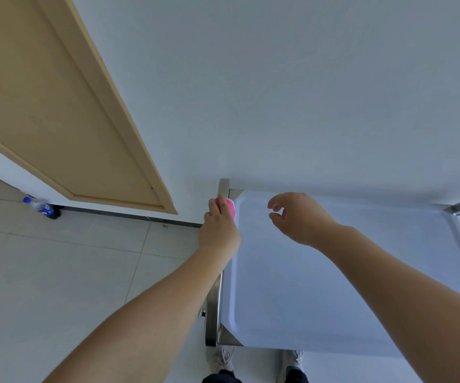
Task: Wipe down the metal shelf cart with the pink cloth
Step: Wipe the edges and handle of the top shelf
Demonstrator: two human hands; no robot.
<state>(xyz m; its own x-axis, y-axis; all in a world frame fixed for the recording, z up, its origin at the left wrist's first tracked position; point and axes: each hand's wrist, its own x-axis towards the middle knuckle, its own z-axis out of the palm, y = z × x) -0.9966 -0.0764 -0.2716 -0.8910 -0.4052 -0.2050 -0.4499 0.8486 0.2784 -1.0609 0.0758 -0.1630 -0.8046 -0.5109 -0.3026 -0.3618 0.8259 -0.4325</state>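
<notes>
The left hand (219,228) grips the bunched pink cloth (230,207) and holds it against the far left corner of the metal shelf cart (333,272), by the upright post, probably to work along the rim there. The right hand (297,217) hovers just right of it over the top shelf, fingers loosely curled and holding nothing, likely ready to steady the cart. The cloth shows only as a small bright pink wad past the fingers; the shelf top looks pale, smooth and bare.
</notes>
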